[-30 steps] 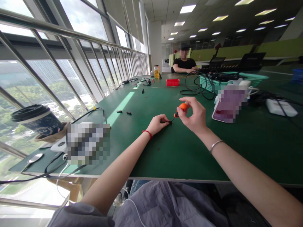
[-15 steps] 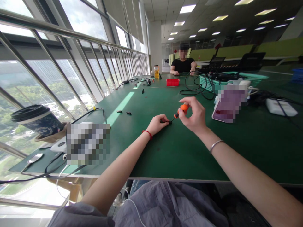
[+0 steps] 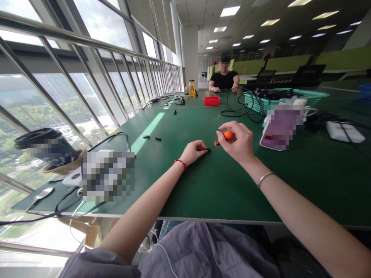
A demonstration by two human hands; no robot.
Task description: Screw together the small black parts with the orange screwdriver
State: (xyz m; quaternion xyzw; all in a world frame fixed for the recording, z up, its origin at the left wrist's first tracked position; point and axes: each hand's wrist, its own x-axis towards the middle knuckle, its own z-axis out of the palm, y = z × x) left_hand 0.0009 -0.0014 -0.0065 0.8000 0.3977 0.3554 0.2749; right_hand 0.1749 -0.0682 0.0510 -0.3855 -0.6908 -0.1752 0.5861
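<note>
Gripping a screwdriver (image 3: 228,135) by its rounded, smooth orange-and-black handle, the right hand (image 3: 240,141) pinches it between thumb and fingertips. Its thin, dark shaft slants down and leftward to a small black part (image 3: 209,150), which the left hand (image 3: 193,151) clamps in its fingertips just at the surface of a table (image 3: 197,197). The hands are near each other but not touching; the shaft bridges the gap. Whether its tip sits inside the part is too small to tell.

The tabletop is flat, dark green and faintly glossy, with a pale edge. A red beaded bracelet (image 3: 180,164) circles the left wrist, a slim silvery bangle (image 3: 265,178) the right. Beyond the left hand lie two stubby black pieces (image 3: 152,138), side by side with a gap between them.

Farther off stands a shallow, rectangular red tray (image 3: 211,102). To the right, a phone (image 3: 271,135) with rounded corners leans, partly blurred, before a turquoise basket (image 3: 251,102) of perforated plastic, black cable looping beside it. At far left, a tapering cup (image 3: 65,155) wears a ridged black lid.
</note>
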